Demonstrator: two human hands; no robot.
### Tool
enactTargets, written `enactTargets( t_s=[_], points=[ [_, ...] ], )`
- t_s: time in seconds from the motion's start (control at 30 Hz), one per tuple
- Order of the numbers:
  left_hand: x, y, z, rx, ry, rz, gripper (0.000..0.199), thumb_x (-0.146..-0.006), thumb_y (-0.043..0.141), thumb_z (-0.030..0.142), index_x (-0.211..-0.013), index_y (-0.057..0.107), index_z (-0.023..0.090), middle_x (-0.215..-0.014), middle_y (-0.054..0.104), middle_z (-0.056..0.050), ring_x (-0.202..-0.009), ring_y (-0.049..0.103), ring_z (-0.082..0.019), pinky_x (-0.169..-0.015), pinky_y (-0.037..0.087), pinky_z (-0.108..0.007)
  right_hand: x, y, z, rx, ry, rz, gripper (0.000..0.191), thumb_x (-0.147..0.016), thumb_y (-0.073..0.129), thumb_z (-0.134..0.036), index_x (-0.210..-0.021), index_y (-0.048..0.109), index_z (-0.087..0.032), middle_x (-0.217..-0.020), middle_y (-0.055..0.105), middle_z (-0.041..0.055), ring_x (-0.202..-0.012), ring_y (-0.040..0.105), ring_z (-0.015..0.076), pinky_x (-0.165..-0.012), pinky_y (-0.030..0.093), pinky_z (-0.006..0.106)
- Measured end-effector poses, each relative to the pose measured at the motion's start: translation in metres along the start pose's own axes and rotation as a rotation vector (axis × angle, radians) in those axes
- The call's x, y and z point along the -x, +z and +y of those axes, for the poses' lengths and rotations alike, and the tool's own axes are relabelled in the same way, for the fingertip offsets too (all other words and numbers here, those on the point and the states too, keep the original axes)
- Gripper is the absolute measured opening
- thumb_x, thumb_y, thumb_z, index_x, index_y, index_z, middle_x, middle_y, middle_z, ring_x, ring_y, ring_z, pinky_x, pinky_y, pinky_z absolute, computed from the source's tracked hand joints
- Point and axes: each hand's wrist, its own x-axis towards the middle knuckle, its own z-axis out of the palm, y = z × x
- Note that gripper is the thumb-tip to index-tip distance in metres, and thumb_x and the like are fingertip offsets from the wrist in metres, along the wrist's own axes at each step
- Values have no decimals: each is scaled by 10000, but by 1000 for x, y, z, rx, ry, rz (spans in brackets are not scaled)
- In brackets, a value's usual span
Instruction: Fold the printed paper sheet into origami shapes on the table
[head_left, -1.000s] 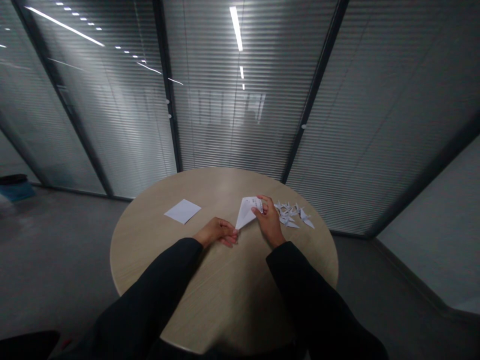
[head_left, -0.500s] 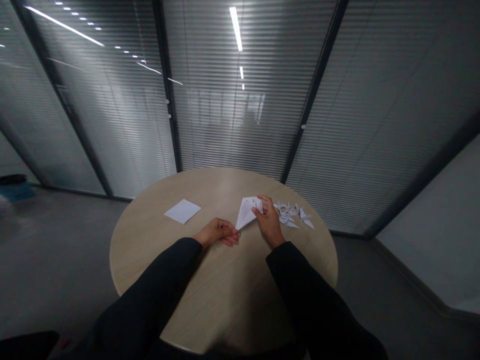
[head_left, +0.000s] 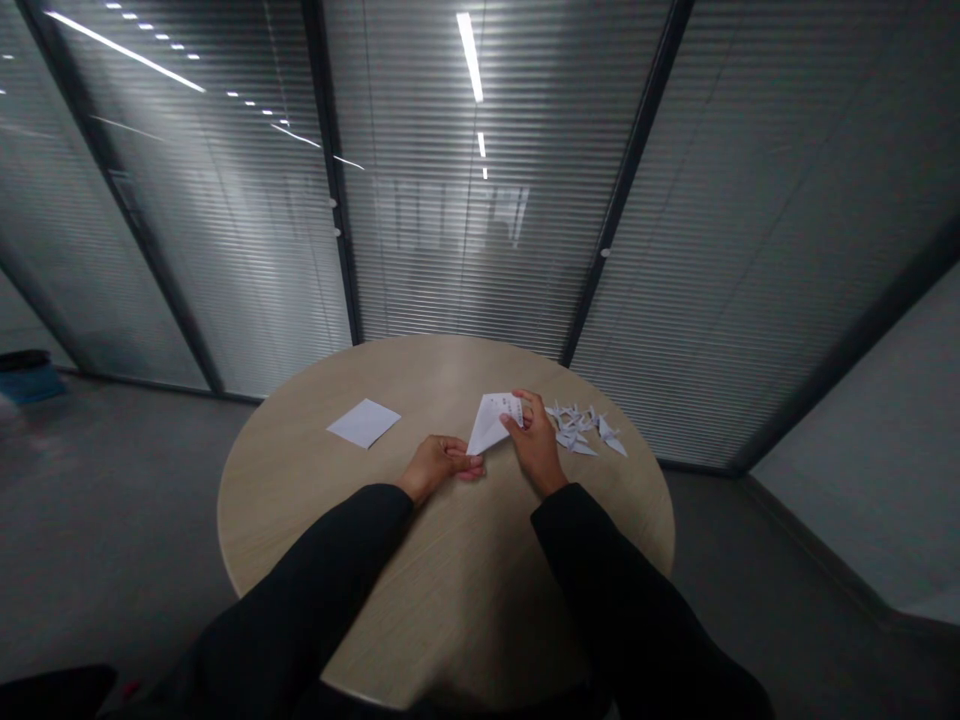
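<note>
A folded sheet of white paper (head_left: pixel 489 422), kite-shaped with small printed marks near its upper right, is held up over the round table. My right hand (head_left: pixel 538 440) pinches its upper right side between thumb and fingers. At the paper's lower point, my left hand (head_left: pixel 444 465) is closed on the tip, with the fingers partly beneath it. Just beyond my right hand lies a cluster of several folded paper cranes (head_left: pixel 574 430). To the left, flat on the wood, rests a square stack or sheet of white paper (head_left: pixel 364 423).
The light wooden round table (head_left: pixel 442 580) stands close to a glass partition with blinds (head_left: pixel 465 270). A blue bin with a dark rim (head_left: pixel 31 380) is on the floor at far left. A pale wall (head_left: pixel 885 480) rises at the right.
My left hand has shifted slightly right along the paper's lower tip. The folded paper has moved a little left, still in my right hand.
</note>
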Motion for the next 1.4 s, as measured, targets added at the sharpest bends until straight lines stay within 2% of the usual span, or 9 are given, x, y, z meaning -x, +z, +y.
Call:
enactTargets(
  t_s=[0.2, 0.37, 0.5, 0.57, 0.67, 0.83, 1.03, 1.23, 1.4],
  points=[
    [4, -2, 2, 3, -33, -66, 240, -613, 852, 213, -737, 714, 60, -707, 735, -100, -631, 684, -143, -732, 554, -279, 2, 1, -3, 23, -22, -4, 419, -805, 590, -293, -1209, 490, -244, -901, 688, 40, -805, 658, 215, -714, 515, 334],
    [5, -5, 5, 68, -145, -164, 127, -757, 743, 161, -814, 721, 49, -794, 752, -133, -714, 711, -155, -804, 559, -281, 1, -1, -1, 22, -32, -38, 411, -811, 582, -302, -1207, 491, -237, -901, 685, 40, -805, 655, 214, -707, 506, 325],
    [4, -6, 8, 110, -230, -198, 294, -883, 607, 293, -836, 708, 21, -851, 747, -188, -788, 725, -196, -834, 561, -304, -1, -2, 0, -1, -7, -55, 429, -798, 589, -305, -1207, 487, -230, -874, 684, 33, -762, 654, 210, -687, 504, 321],
    [4, -7, 9, 114, -243, -201, 379, -898, 571, 364, -830, 704, 16, -854, 745, -197, -791, 728, -207, -829, 563, -306, -1, -2, 0, -2, 4, -62, 436, -791, 593, -305, -1207, 486, -230, -883, 686, 34, -762, 655, 211, -689, 505, 324],
    [4, -9, 7, 106, -209, -249, 386, -833, 654, 403, -851, 705, 22, -870, 745, -197, -804, 727, -214, -837, 559, -314, -1, -1, 0, 16, 1, -68, 431, -790, 591, -300, -1203, 490, -231, -885, 689, 37, -771, 657, 217, -693, 505, 331],
    [4, -11, 5, 48, -145, -311, 362, -636, 844, 298, -864, 716, 47, -908, 746, -176, -830, 720, -209, -878, 535, -330, 0, -1, -1, 10, 8, -74, 431, -791, 591, -300, -1207, 493, -241, -871, 691, 26, -763, 656, 217, -702, 510, 340],
    [7, -9, 8, 7, -133, -297, 329, -608, 853, 286, -810, 730, 56, -831, 751, -145, -764, 718, -201, -845, 540, -344, 1, 1, -5, -56, 18, -75, 461, -771, 617, -301, -1206, 481, -233, -838, 687, 23, -727, 652, 208, -667, 503, 322],
    [6, -7, 6, -17, -95, -277, 395, -593, 853, 345, -850, 733, 71, -882, 744, -146, -803, 705, -191, -843, 527, -326, 0, 1, -7, -117, 1, -57, 494, -770, 632, -295, -1228, 456, -239, -839, 685, 23, -763, 661, 211, -684, 509, 320],
    [3, -4, 6, -17, -34, -227, 431, -555, 873, 337, -865, 730, 75, -869, 741, -125, -773, 687, -155, -860, 512, -307, 3, 5, -13, -88, -18, -116, 508, -783, 613, -288, -1259, 442, -237, -838, 681, 10, -735, 643, 192, -682, 499, 305]
  ],
)
